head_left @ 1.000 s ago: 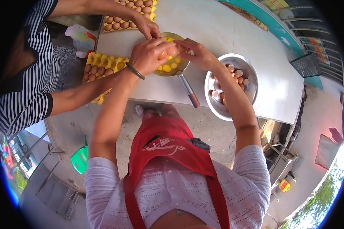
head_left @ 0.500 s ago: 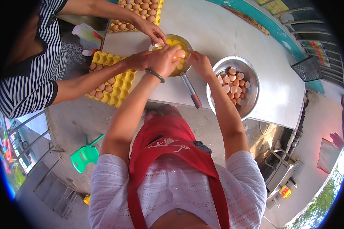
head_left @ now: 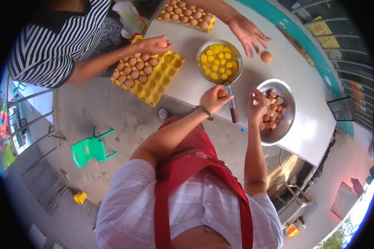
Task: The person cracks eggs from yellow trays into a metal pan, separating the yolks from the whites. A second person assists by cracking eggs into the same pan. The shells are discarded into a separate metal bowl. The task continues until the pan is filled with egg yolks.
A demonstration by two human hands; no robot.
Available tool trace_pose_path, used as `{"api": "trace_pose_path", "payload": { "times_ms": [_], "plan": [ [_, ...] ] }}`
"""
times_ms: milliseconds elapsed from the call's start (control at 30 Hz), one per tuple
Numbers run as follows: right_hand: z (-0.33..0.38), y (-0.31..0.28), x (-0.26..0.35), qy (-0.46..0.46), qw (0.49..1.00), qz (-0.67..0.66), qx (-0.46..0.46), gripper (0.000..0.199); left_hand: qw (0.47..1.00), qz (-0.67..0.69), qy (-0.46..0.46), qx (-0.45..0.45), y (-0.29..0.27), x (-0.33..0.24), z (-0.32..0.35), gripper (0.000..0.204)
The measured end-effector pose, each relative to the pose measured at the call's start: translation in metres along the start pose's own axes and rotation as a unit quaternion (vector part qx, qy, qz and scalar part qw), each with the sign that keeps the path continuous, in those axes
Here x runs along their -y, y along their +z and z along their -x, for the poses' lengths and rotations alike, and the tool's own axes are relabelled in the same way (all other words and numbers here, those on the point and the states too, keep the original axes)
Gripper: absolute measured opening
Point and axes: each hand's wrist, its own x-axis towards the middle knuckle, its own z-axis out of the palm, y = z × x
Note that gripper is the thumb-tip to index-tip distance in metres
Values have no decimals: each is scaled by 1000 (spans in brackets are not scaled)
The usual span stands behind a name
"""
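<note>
My left hand [head_left: 214, 99], a bangle on its wrist, is closed on a small brown piece that looks like an eggshell half, just left of the pan handle [head_left: 233, 111]. My right hand [head_left: 257, 108] pinches a shell piece over the rim of a steel bowl [head_left: 287, 124] full of eggshells. The round metal pan [head_left: 219, 62] holds several yellow yolks. A co-worker in a striped top holds an egg [head_left: 162, 43] above a yellow egg tray [head_left: 160, 85]. Their other hand [head_left: 247, 33] lies open beside a loose egg [head_left: 266, 57].
All this sits on a grey table [head_left: 307, 103] with a second egg tray [head_left: 189, 17] at its far end. On the concrete floor to the left are a green plastic stool [head_left: 91, 148], metal racks and a small yellow cup [head_left: 79, 197].
Both my hands have left the pan, where they were together. My right hand went right to the shell bowl and my left drew back. The co-worker's hands moved off the pan.
</note>
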Motion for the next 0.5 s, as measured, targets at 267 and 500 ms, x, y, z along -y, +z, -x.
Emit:
{"api": "trace_pose_path", "payload": {
  "times_ms": [267,500],
  "plan": [
    [82,282,231,-267,880,142,367,45,936,178,-141,-268,-209,151,169,39],
    [100,364,263,-314,824,369,294,23,921,172,-195,-289,-262,171,231,50]
  ]
}}
